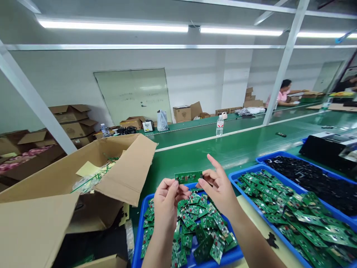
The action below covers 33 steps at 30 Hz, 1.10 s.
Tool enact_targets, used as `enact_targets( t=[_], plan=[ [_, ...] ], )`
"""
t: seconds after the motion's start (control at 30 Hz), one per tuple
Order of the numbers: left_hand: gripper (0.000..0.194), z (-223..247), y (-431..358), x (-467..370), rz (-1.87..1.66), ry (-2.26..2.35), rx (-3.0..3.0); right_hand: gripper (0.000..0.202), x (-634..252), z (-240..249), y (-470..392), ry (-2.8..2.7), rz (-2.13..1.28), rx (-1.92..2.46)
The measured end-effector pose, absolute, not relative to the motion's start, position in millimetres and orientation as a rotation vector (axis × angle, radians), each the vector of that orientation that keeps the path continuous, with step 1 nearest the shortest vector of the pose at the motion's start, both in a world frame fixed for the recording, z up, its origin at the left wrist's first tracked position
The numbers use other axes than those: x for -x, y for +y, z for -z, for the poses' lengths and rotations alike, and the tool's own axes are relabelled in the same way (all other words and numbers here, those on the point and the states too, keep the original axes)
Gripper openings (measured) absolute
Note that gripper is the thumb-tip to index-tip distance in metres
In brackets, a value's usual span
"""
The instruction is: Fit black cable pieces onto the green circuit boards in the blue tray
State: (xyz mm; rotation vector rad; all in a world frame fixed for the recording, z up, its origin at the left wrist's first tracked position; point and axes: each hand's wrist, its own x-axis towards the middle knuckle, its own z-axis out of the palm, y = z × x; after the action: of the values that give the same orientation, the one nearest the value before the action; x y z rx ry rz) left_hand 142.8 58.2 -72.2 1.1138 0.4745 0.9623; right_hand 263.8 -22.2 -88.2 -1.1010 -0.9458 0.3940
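A small green circuit board (188,177) is held level between both hands, its component side towards me. My left hand (169,195) pinches its left end between thumb and fingers. At the right end, my right hand (216,185) grips it with the thumb and curled fingers, while the index finger points up. Some dark part shows by the right fingertips, too small to make out. Just below the hands sits a blue tray (138,232) heaped with loose green circuit boards (205,223), some lying face up and some tilted.
To the right stand another blue tray (233,173) of green boards and a tray of black parts (309,182). An open cardboard box (125,171) is on the left. A water bottle (219,125) stands on the green bench (184,154). Another person (283,96) sits far right.
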Motion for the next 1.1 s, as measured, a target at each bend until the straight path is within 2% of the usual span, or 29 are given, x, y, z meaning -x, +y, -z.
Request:
enact_targets(
  t=[0.17,0.3,0.43,0.5,0.57,0.7,0.83,1.1],
  plan=[
    [0.033,79.7,79.8,-137.7,-0.794,0.446,-1.312,0.058,-271.1,91.1,-17.4,-0.916,-0.382,1.086],
    [0.024,78.1,92.2,-126.4,-0.599,0.415,-1.543,0.047,-279.2,89.2,-18.3,-0.952,-0.364,1.137],
    [0.042,72.2,89.7,-118.9,-0.470,0.366,-1.569,0.047,-276.4,83.3,-22.0,-1.054,-0.397,1.171],
    [0.037,68.5,84.8,-120.6,-0.438,0.367,-1.609,0.048,-271.2,80.4,-23.4,-1.140,-0.418,1.172],
    [0.028,64.6,79.2,-125.4,-0.433,0.359,-1.684,0.048,-266.3,78.3,-24.7,-1.207,-0.419,1.182],
    [0.034,57.9,67.3,-135.9,-0.441,0.346,-1.676,0.047,-265.1,76.3,-30.9,-1.281,-0.389,1.182],
    [0.041,53.4,56.9,-136.9,-0.413,0.377,-1.625,0.036,-273.2,72.6,-41.5,-1.291,-0.410,1.130],
    [0.033,57.6,61.8,-138.7,-0.642,0.534,-1.553,0.022,-279.6,62.7,-44.1,-1.233,-0.302,1.219]
  ],
)
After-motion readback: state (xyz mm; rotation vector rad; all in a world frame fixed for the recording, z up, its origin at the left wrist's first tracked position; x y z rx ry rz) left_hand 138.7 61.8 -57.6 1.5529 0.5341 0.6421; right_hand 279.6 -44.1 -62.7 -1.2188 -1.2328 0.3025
